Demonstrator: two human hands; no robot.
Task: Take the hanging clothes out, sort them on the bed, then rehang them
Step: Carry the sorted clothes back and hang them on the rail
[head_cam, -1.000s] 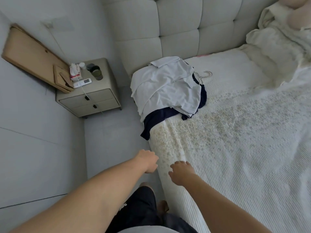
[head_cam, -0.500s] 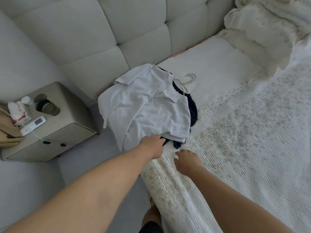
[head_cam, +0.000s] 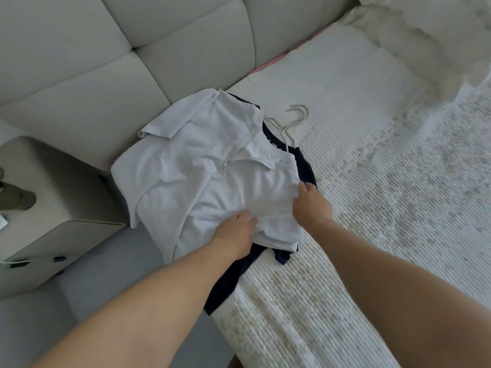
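A pile of clothes lies at the left edge of the bed (head_cam: 358,181). On top is a white polo shirt (head_cam: 202,166), partly draped over the bed's side. Beneath it a navy garment (head_cam: 233,277) sticks out at the bottom and at the right. Pale hanger hooks (head_cam: 295,119) poke out above the pile. My left hand (head_cam: 235,236) rests on the shirt's lower part with fingers stretched forward. My right hand (head_cam: 310,201) touches the shirt's right edge, fingers loosely bent; what they hold is hidden.
A padded grey headboard (head_cam: 159,49) runs behind the pile. A grey nightstand (head_cam: 53,208) stands to the left, with a floor gap between it and the bed. Rumpled white bedding (head_cam: 425,43) is heaped at the top right.
The view moved closer to the pile. Both hands travelled forward from the bed's edge onto the white shirt; the left now lies on its lower part, the right at its right edge.
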